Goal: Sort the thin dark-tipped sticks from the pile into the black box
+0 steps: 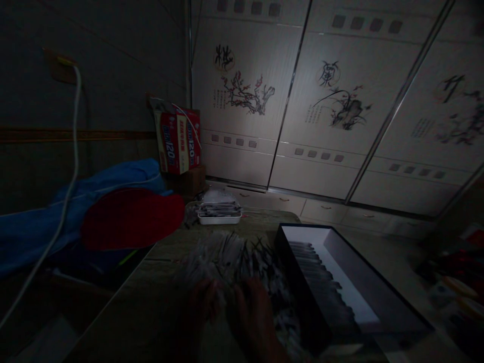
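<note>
In the dim light, my left hand (204, 301) is low over the table with its fingers curled together at the near edge of a heap of clear plastic sleeves (202, 259). Beside it, my right hand (254, 312) also has bent, closed fingers, close to a pile of thin dark pointed pieces (260, 262). What either hand holds is too dark and blurred to make out. Right of the hands stands an open dark box (350, 252) with a white inside; a row of slim dark packed pieces (321, 282) lies along its left side.
A white tray (219, 220) full of slim packs sits at the table's (162, 282) far edge. Left are a red round cushion (132, 219), blue cloth (113, 176) and a hanging white cable (71, 176). Red cartons (179, 141) stand before sliding cabinet doors (242, 121).
</note>
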`<state>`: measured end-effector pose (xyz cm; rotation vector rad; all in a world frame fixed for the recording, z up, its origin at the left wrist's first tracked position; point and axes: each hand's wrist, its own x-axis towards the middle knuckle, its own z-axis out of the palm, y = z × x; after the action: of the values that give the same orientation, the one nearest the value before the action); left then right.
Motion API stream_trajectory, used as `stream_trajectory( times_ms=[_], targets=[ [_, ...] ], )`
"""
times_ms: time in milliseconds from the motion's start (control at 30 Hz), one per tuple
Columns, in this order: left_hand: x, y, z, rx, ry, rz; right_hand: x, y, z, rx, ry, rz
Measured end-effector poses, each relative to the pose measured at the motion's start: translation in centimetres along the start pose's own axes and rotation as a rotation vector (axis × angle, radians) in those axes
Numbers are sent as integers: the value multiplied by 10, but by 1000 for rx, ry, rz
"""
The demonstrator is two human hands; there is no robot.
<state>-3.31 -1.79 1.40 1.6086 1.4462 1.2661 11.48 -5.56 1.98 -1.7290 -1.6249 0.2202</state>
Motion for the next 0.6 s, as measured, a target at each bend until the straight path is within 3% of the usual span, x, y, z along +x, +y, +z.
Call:
stream_trajectory(
  times_ms=[200,433,600],
  targets=[
    [5,4,4,-208,-64,-215,43,4,6,-438,-66,43],
    [6,1,5,-254,-108,-273,66,-1,17,-506,-128,65],
    [7,1,3,-264,-90,-253,65,2,10,-516,-139,131]
  ],
)
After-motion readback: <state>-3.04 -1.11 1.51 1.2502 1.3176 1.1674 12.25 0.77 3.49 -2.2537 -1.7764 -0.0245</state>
